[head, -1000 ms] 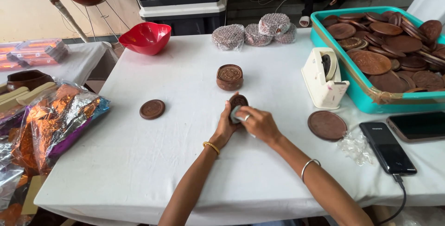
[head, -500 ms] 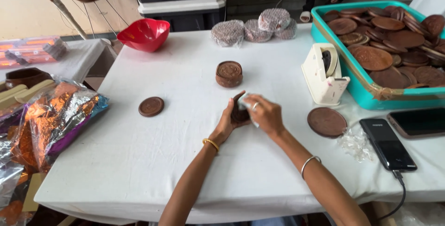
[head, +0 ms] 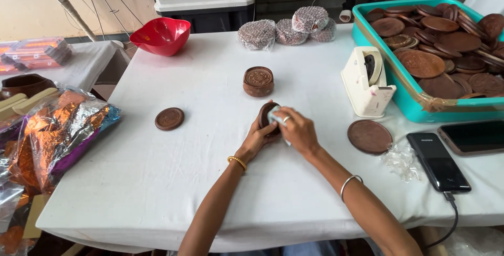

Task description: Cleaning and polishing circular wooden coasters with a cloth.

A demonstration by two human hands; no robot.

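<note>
Gripping a small brown round box (head: 265,117) from the side, left hand (head: 258,139) steadies it at mid-table; right hand (head: 297,130) pinches a pale cloth (head: 274,114) against its face. A carved lidded box (head: 258,81) stands just behind, a loose lid (head: 169,118) well left, a tape dispenser (head: 366,81) right.

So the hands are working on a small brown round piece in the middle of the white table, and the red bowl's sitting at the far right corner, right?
Not quite: the head view shows the red bowl at the far left corner. The hands do hold the small brown round piece mid-table.
</note>
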